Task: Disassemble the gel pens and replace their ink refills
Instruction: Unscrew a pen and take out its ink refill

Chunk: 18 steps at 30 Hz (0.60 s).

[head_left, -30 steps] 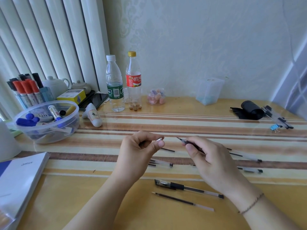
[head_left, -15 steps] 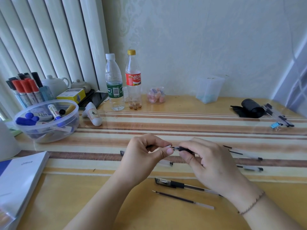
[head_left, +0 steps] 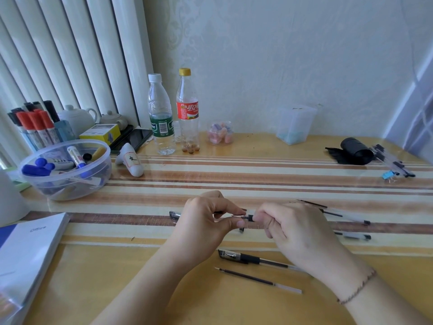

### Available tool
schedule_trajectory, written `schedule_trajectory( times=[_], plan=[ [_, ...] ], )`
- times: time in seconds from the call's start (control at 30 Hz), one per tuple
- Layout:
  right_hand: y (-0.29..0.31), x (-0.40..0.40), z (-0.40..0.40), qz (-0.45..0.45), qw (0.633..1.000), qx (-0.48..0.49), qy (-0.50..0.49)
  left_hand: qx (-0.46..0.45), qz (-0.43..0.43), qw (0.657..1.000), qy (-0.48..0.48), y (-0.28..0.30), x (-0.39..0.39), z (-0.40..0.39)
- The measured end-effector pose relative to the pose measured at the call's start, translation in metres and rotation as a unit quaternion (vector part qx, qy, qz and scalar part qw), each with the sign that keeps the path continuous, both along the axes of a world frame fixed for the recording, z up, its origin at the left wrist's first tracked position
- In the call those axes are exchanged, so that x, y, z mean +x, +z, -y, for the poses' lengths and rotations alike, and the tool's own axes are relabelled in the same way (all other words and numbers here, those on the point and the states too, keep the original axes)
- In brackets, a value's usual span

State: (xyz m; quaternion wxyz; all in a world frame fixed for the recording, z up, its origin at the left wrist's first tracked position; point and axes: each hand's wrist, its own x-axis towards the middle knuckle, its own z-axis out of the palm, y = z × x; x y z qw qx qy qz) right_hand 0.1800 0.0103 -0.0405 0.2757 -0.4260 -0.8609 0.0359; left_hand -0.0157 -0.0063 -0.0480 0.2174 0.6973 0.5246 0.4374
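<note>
My right hand (head_left: 291, 227) grips a gel pen barrel (head_left: 250, 217) by its black grip, nib end pointing left. My left hand (head_left: 206, 219) pinches the small metal pen tip (head_left: 237, 216) at that end; the two hands almost touch. In front of them on the table lie a capped black gel pen (head_left: 246, 257) and a loose ink refill (head_left: 257, 279). More pens and refills (head_left: 346, 215) lie to the right. A pen cap (head_left: 174, 215) shows left of my left hand.
A clear bowl of markers (head_left: 65, 170) and a marker holder (head_left: 35, 127) stand at the left, a booklet (head_left: 28, 254) at the front left. Two bottles (head_left: 161, 116), a small jar (head_left: 220, 133) and a plastic cup (head_left: 295, 124) line the wall. A black roll (head_left: 353, 148) and clipped pens (head_left: 393, 164) lie far right.
The hands were apart, tip in the left and barrel in the right. They have come together, so the tip now meets the end of the barrel.
</note>
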Motion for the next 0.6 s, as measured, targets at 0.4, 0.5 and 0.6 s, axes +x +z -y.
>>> schedule_trajectory(
  times=[0.4, 0.5, 0.6],
  plan=[
    [0.0032, 0.0012, 0.0028, -0.032, 0.997, -0.064, -0.009, 0.005, -0.001, 1.000, 0.027, 0.0002, -0.0043, -0.0019],
    [0.0012, 0.0009, 0.0023, -0.041, 0.997, -0.064, -0.011, 0.013, -0.002, 0.999, 0.035, 0.0012, -0.0042, -0.0032],
    [0.0019, 0.0019, 0.0033, -0.044, 0.997, -0.069, 0.005, 0.024, 0.012, 0.999, 0.041, 0.0015, -0.0031, -0.0027]
  ],
)
